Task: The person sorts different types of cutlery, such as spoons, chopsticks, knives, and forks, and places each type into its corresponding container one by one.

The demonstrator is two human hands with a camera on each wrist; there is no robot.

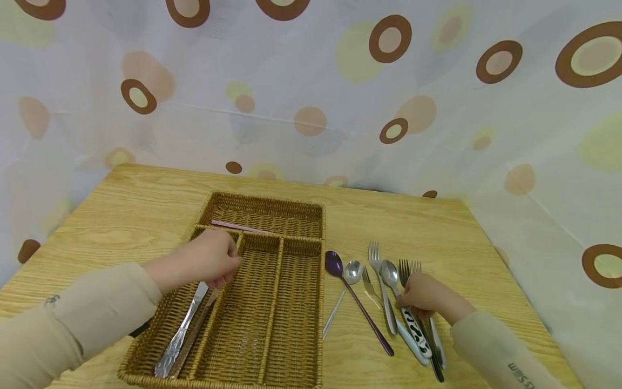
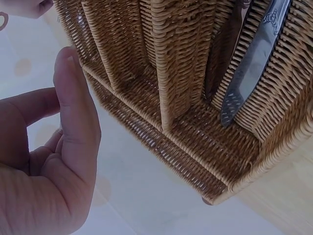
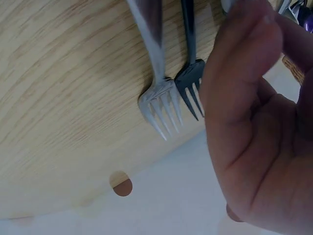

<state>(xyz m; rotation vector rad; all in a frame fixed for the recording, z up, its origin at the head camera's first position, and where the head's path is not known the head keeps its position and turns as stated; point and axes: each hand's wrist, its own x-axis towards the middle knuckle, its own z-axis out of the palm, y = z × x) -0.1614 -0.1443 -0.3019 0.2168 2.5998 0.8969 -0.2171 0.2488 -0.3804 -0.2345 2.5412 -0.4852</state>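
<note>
My left hand (image 1: 214,258) is over the left side of a woven basket (image 1: 320,302), its fingers loosely curled with nothing visible in them. In the left wrist view, the thumb (image 2: 73,98) is beside the basket wall. Below that hand, a silver knife (image 1: 182,329) and a brown-handled utensil (image 1: 194,335) lie in the left compartment. On the table to the right, my right hand (image 1: 427,294) pinches a spoon (image 1: 389,273) with a black-and-white patterned handle at its neck. Close by lie a black fork (image 1: 404,270) and a silver fork (image 3: 161,103).
Left of the right hand lie a purple spoon (image 1: 359,302), a silver spoon (image 1: 352,271), a small fork (image 1: 367,281) and a larger fork (image 1: 375,256). A pink stick (image 1: 238,225) lies in the basket's back compartment. Patterned cloth (image 1: 311,81) hangs behind the wooden table (image 1: 160,189).
</note>
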